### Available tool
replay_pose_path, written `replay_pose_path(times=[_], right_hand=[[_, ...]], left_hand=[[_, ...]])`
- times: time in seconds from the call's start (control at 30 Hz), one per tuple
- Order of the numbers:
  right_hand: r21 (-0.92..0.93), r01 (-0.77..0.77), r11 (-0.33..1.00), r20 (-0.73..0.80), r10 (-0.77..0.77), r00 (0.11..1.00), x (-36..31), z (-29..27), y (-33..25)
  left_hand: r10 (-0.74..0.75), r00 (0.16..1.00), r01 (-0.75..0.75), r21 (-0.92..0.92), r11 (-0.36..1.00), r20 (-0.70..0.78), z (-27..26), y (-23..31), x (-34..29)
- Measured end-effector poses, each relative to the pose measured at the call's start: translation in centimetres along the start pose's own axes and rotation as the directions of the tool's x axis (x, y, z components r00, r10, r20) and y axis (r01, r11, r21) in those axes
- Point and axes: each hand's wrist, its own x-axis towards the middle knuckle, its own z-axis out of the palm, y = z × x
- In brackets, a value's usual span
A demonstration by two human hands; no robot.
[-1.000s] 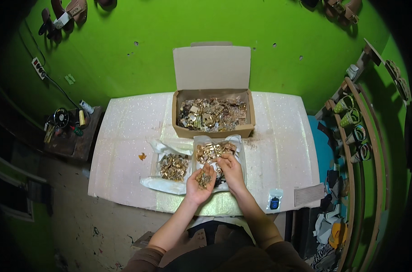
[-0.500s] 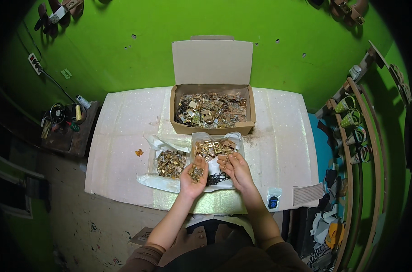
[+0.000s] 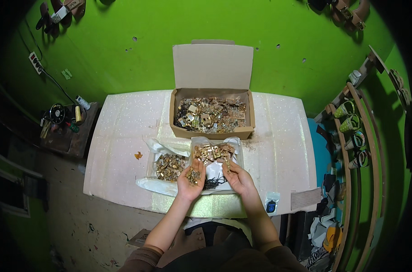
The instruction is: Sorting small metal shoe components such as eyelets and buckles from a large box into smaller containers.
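Observation:
My left hand (image 3: 187, 188) is cupped palm up, with a heap of small gold and silver metal pieces (image 3: 194, 177) lying in it. My right hand (image 3: 239, 178) is turned inward with its fingers curled, and a few small gold-coloured bits show at the fingertips; their exact kind is too small to tell. Both hands hover over the near part of a paper-lined tray (image 3: 241, 152) that holds gold buckle-like fittings (image 3: 213, 152) and a tangle of black pieces (image 3: 213, 183). Left of it, a second lined tray holds mixed small metal pieces (image 3: 169, 167).
Behind the trays stands an open cardboard box (image 3: 210, 134) full of mixed metal fittings, lid raised against the green wall. On the table (image 3: 124, 122) lie an orange scrap (image 3: 138, 155), a small packet (image 3: 272, 203) and a striped card (image 3: 305, 198). Sandals hang on a wooden rack (image 3: 351, 122) at right.
My right hand has lowered slightly and turned, its fingers shifting over the tray. The left hand keeps its cupped heap. The whole view has tilted a little.

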Motion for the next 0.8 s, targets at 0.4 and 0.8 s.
replay_pose_path(times=[0.4,0.8], right_hand=[[-0.897,0.439,0.049,0.338,-0.563,0.754,2.9,1.4,-1.3],[-0.696,0.428,-0.577,0.524,0.000,0.851,2.4,3.8,3.2]], left_hand=[[0.122,0.991,-0.123,0.005,0.992,0.054,1.3,2.8,-0.7],[0.142,0.987,-0.142,-0.011,0.990,0.080,0.0,5.1,-1.3]])
